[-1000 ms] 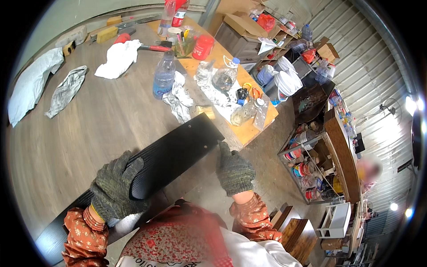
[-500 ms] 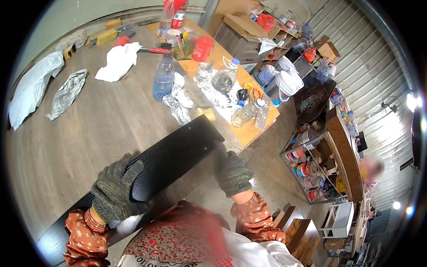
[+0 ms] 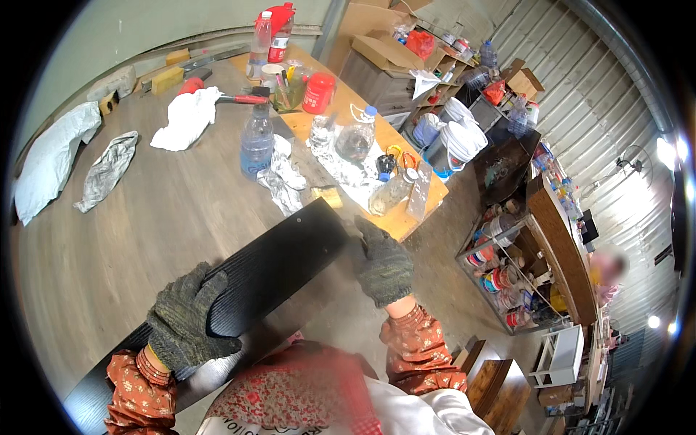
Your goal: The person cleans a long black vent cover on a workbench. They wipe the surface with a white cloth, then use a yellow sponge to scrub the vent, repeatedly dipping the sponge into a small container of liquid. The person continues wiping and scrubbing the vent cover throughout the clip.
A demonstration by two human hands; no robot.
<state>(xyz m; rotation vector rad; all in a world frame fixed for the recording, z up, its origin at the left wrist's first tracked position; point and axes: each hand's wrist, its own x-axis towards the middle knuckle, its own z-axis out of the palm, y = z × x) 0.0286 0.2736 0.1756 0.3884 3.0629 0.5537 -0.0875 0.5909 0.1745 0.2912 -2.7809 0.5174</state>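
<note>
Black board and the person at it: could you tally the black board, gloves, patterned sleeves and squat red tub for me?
Black board: 1
Dark gloves: 2
Patterned sleeves: 2
Squat red tub: 1
Total: 6

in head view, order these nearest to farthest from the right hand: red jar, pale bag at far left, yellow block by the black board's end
From the right hand:
1. Yellow block: ahead and left, by the far end of the black board.
2. Red jar: farther ahead, also left.
3. Pale bag: far left.
</note>
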